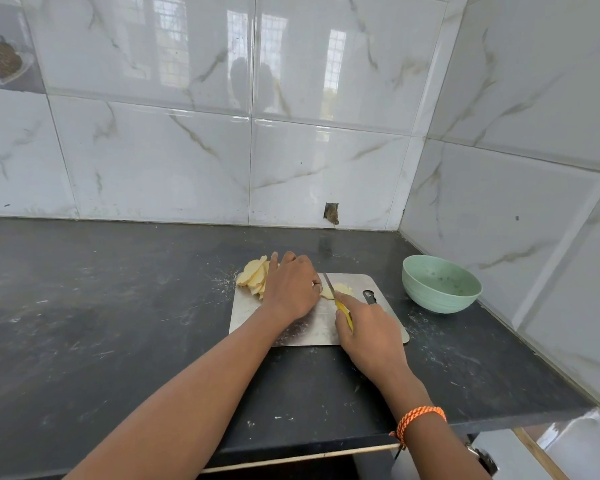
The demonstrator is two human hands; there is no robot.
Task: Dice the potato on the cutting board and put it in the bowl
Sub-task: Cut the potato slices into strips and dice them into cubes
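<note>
A steel cutting board (312, 332) lies on the dark counter. Pale yellow potato slices (253, 275) are stacked at its far left corner, partly off the board. A smaller potato piece (342, 290) lies mid-board. My left hand (291, 289) presses down on that piece, fingers curled, hiding its left part. My right hand (364, 334) grips a yellow-handled knife (343, 311); the blade (328, 284) rests across the piece, right beside my left fingers. A light green bowl (442, 284) stands to the right of the board and looks empty apart from a few specks.
The black counter (101, 323) is scratched and dusty. White marble tiles form a back wall and a right wall meeting in a corner behind the bowl. The counter's front edge (291, 452) runs just below my forearms.
</note>
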